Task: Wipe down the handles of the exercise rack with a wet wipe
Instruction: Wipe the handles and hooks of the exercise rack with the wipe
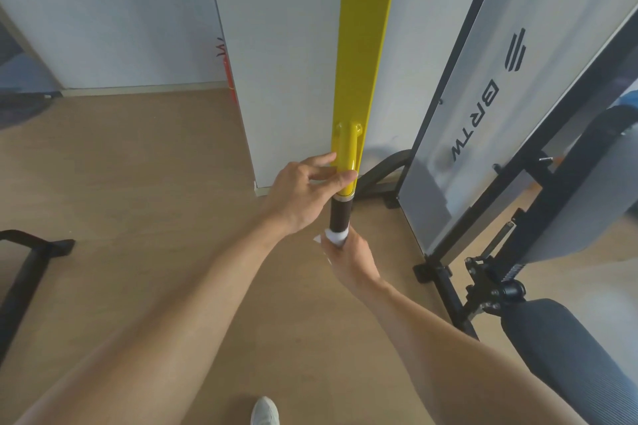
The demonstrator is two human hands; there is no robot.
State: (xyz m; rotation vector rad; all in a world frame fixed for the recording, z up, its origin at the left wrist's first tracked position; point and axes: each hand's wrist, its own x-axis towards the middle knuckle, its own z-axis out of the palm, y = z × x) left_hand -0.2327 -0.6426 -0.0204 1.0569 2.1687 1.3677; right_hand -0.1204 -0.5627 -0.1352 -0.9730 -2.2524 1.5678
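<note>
Your right hand (348, 260) grips the white wet wipe (337, 236), wrapped round the near end of the dark handle (340, 216). The handle sticks out toward you from the yellow rack post (362, 55) at the centre of the scene. Your left hand (305, 195) sits just beyond the wipe, its thumb and fingers pinching the yellow stub (346, 162) where handle meets post. A bare stretch of handle shows between your two hands. To the right stands a black-framed bench (559, 345); a white shoe (265, 411) rests on the wooden floor (138, 200) near you.
</note>
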